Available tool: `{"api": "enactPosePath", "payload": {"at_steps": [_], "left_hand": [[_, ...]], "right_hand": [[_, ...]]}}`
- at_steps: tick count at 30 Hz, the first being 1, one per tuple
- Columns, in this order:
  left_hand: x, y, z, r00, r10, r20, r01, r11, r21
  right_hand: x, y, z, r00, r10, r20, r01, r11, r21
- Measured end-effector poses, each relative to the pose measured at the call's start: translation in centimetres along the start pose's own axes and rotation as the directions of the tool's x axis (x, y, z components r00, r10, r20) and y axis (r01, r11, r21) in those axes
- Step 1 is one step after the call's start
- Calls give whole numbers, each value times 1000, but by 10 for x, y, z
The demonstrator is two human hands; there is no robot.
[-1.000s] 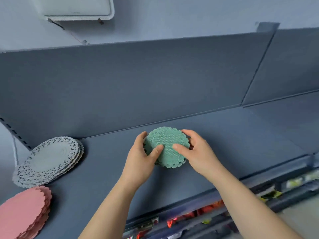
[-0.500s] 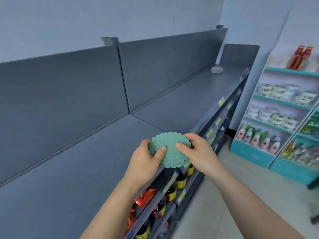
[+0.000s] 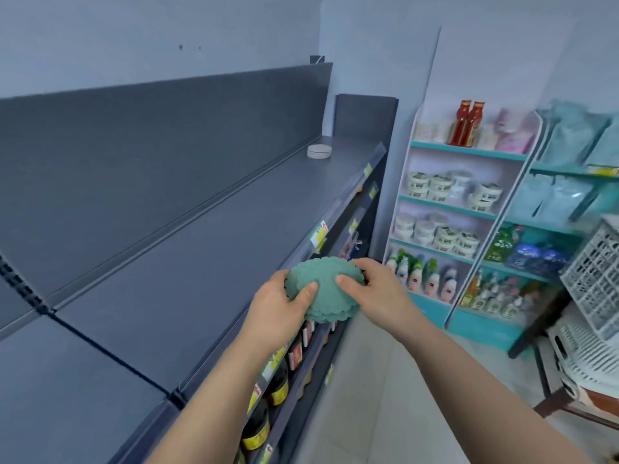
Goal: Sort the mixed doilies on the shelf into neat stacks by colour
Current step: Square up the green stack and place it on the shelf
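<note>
Your grey shelf [image 3: 201, 249] runs along the left toward a small white stack [image 3: 319, 151] at its far end. Over its front edge, your left hand [image 3: 274, 316] and right hand [image 3: 382, 296] pinch the green doily stack [image 3: 328, 303], thumbs on top; open floor [image 3: 385, 396] lies right.

No text is legible. Yellow price tags [image 3: 318, 233] on the grey shelf [image 3: 201, 256] front edge are blurred. Yellow labels [image 3: 255, 436] on the dark bottles [image 3: 278, 375] below, and labels on the white jars [image 3: 438, 185] on the far rack [image 3: 469, 152], are too small to read.
</note>
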State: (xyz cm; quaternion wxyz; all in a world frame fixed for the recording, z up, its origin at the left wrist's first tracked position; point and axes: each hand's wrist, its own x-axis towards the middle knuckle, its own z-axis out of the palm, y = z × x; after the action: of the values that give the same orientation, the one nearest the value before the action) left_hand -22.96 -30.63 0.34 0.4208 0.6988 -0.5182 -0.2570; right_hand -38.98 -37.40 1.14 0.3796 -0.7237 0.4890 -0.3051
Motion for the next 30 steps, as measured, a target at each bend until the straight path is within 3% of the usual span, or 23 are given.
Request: {"api": "enactPosePath", "payload": {"at_steps": [17,30], "left_hand": [[341,61,121,985,86,153,-82,996,-32],[541,77,218,999,-33,-36,33,999,-21]], "right_hand": [[314,77,-117,986,77,-144,-79,997,-3],[555,154,-174,997,-56,54,57,998,-9]]}}
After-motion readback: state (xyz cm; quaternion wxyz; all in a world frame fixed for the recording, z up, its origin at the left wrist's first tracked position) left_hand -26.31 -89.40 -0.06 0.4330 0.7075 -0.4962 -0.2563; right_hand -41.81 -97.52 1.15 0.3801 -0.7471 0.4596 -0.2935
